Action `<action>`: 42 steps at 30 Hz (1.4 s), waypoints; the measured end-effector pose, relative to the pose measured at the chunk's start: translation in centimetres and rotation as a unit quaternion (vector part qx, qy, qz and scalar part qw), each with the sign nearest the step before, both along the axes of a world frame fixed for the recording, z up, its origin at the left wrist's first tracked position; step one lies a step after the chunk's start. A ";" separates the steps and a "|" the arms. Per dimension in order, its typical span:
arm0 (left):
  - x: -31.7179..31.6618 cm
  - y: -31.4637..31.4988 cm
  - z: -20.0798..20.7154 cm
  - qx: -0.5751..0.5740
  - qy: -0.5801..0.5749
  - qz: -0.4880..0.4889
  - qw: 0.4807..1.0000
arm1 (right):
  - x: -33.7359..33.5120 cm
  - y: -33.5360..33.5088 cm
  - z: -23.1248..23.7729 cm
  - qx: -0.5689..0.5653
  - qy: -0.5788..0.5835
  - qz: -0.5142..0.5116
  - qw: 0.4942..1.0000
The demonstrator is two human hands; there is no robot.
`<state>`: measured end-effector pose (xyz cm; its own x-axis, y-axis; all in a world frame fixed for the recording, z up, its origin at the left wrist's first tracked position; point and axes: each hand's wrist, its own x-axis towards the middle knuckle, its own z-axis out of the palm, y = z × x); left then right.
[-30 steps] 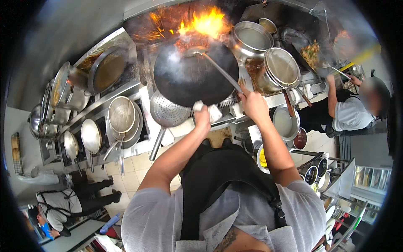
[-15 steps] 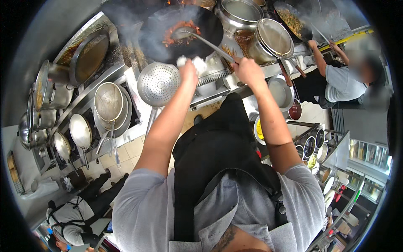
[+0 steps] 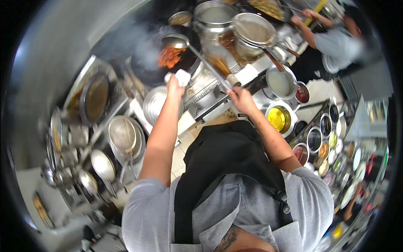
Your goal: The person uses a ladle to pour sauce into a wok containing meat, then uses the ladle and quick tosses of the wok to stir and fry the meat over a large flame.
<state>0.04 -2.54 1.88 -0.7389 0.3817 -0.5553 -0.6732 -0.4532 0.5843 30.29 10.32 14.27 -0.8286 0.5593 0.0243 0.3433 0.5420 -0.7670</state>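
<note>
My left hand [image 3: 174, 89] is closed on a white cloth [image 3: 181, 77] at the near rim of a large dark wok [image 3: 140, 69]. Reddish-orange pieces of food [image 3: 170, 57] sit bunched in the wok, with smoke or steam around them. In my right hand [image 3: 242, 101] is the end of a long-handled metal ladle [image 3: 176, 40]. Its bowl is just beyond the food; I cannot tell whether they touch. Below my left hand, partly behind the forearm, lies a round perforated strainer [image 3: 156, 105].
Right of the wok stand a large pot [image 3: 215, 16], a strainer-topped pot [image 3: 253, 31] and a bamboo brush [image 3: 220, 65]. A bowl of yellow liquid [image 3: 277, 119] is near my right forearm. At upper right, another person [image 3: 336, 46] works at a pan. Sieves [image 3: 122, 133] lie left.
The view has turned and shifted. The ladle's bowl has moved from among the food to its far side. The food appears more tightly bunched; both hands keep their grip.
</note>
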 end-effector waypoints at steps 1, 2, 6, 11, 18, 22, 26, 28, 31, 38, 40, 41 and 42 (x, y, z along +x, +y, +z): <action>-1.4 -2.9 -0.8 0.085 0.040 -0.056 0.994 | 0.9 -1.4 -0.3 -0.033 -0.002 0.009 0.999; 1.6 -0.9 1.0 0.062 0.040 -0.038 0.997 | 3.9 -1.4 -1.4 -0.066 0.018 -0.045 0.997; 7.4 -7.2 1.3 0.016 0.077 -0.073 0.994 | 16.3 -6.0 -2.5 -0.133 -0.006 -0.165 0.977; 19.3 -10.7 0.2 -0.036 -0.008 -0.276 0.960 | 31.2 -13.2 -6.5 -0.156 -0.043 -0.271 0.949; 35.4 -7.1 0.5 -0.113 0.005 -0.498 0.860 | 34.3 -15.9 -14.0 -0.183 -0.202 -0.454 0.848; 39.5 -7.8 0.5 -0.128 0.064 -0.541 0.829 | 33.2 -14.3 -21.8 -0.067 -0.189 -0.364 0.909; 40.9 -10.9 1.9 -0.163 0.087 -0.552 0.813 | 32.4 -13.5 -19.5 -0.245 -0.119 -0.518 0.811; 40.4 -12.3 2.2 -0.166 0.080 -0.553 0.812 | 32.2 -13.8 -19.9 -0.207 -0.046 -0.501 0.839; 38.4 -14.6 0.6 -0.146 0.078 -0.500 0.850 | 34.6 -16.0 -9.7 -0.351 -0.029 -0.479 0.804; 36.5 -16.2 1.6 -0.131 0.066 -0.405 0.903 | 35.9 -17.8 -8.6 -0.618 0.391 -0.362 0.578; 36.1 -17.9 1.4 -0.126 0.056 -0.360 0.923 | 36.4 -17.8 -7.7 -0.662 0.385 -0.313 0.561; 36.0 -18.7 1.5 -0.120 0.042 -0.361 0.924 | 36.6 -17.8 -7.4 -0.688 0.391 -0.276 0.546; 36.1 -19.4 1.6 -0.114 0.032 -0.359 0.926 | 36.8 -17.7 -7.1 -0.714 0.394 -0.236 0.529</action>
